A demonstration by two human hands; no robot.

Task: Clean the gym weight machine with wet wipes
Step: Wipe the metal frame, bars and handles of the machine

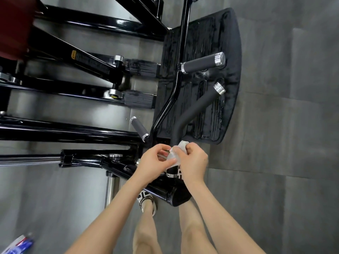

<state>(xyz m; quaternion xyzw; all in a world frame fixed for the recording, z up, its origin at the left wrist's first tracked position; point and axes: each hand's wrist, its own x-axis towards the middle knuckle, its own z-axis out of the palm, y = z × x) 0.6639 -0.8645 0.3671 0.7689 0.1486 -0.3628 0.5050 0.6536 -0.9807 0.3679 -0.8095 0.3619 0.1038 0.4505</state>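
Note:
A white wet wipe (177, 153) is bunched between both my hands, low in the middle of the view. My left hand (156, 162) pinches its left edge with thumb and fingers. My right hand (194, 162) grips its right side with curled fingers. The wipe sits over the lower end of a bent black foam-covered handle (194, 110) of the black weight machine (82, 132). Two shorter chrome-capped grips (201, 64) (139, 129) stick out from the same thin black bar (181, 43).
A black rubber foot plate (231, 52) lies under the handles on the grey floor. Glossy frame beams fill the left, with a dark red pad (12, 24) at the top left. A blue and white wipes pack (18, 244) lies at the bottom left. My legs and sandal (146, 200) stand below.

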